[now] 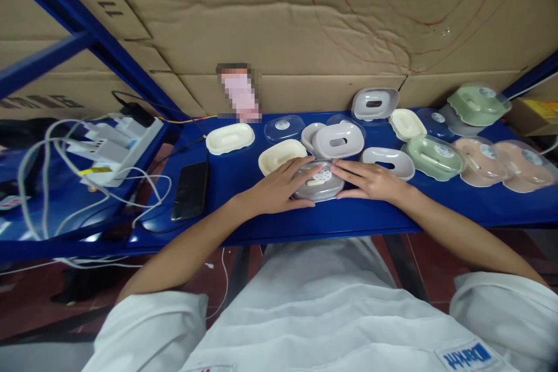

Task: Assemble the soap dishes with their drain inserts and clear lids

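Note:
A grey lidded soap dish (pixel 321 190) rests near the table's front edge, with a round white sticker under or on its clear cover. My left hand (pixel 281 187) grips its left side, fingers over the lid and thumb along the front. From the other side my right hand (pixel 371 181) holds it, fingertips on the lid and thumb low at the front corner. Just behind are a cream dish (pixel 279 156), partly covered by my left fingers, and a grey slotted tray (pixel 342 140). Another grey slotted piece (pixel 392 161) lies beyond my right hand.
Green lidded dishes (pixel 433 157) and pink ones (pixel 479 163) stand at the right. Loose clear lids (pixel 283 128) and a cream dish (pixel 230 138) lie toward the back. A black phone (pixel 190 190) and a power strip with cables (pixel 117 148) occupy the left. Cardboard (pixel 270 23) walls the back.

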{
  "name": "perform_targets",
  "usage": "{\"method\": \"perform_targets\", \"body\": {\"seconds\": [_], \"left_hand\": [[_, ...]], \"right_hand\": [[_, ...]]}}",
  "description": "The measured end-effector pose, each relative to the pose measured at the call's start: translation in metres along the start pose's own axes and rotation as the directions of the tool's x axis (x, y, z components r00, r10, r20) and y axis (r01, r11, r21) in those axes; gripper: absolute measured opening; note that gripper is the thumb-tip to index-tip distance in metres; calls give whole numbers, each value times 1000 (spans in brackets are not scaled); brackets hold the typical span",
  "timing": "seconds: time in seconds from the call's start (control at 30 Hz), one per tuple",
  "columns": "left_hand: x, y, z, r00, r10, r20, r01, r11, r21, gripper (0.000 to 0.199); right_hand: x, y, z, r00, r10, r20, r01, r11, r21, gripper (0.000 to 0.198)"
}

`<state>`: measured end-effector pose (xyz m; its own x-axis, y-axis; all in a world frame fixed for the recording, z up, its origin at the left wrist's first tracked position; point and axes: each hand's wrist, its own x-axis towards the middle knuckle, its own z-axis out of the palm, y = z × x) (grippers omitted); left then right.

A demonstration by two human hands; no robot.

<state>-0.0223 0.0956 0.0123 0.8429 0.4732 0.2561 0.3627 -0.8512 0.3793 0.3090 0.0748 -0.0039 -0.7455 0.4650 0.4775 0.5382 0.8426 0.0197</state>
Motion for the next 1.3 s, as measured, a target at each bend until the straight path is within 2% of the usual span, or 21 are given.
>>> {"method": "perform_targets", "body": {"seconds": [0.17, 0.27, 0.43, 0.6, 0.9, 1.07, 1.2, 1.3], "left_hand": [[-1, 0, 1, 1000, 11, -3, -11, 1000, 5, 84], [-1, 1, 2, 1000, 3, 6, -4, 1000, 24, 88], [-2, 3, 4, 1000, -16, 5, 16, 999, 31, 87], [-1, -1, 7, 1000, 4, -22, -3, 1000, 26, 90], [-1, -4, 6, 1000, 2, -11, -1, 998, 60, 90], [0, -3, 3, 992, 88, -93, -89, 996, -4, 92], [0, 1, 1, 972, 125, -201, -126, 992, 11, 86], [0, 1, 1, 947, 117, -300, -119, 993, 13, 93]], "right_hand": [[1, 1, 1, 1000, -20, 5, 20, 999, -37, 84], [7, -1, 2, 998, -26, 66, 29, 999, -40, 87], [14, -9, 3, 988, 29, 155, -28, 1000, -6, 89], [17, -15, 1, 985, 56, 166, -66, 996, 56, 98], [19, -15, 2, 979, 87, 184, -107, 989, 98, 90], [21, -21, -3, 977, 83, 197, -114, 981, 154, 99], [23, -22, -13, 995, 41, 92, -57, 981, 183, 91], [23, -16, -25, 999, 39, 30, -43, 989, 142, 91]]}}
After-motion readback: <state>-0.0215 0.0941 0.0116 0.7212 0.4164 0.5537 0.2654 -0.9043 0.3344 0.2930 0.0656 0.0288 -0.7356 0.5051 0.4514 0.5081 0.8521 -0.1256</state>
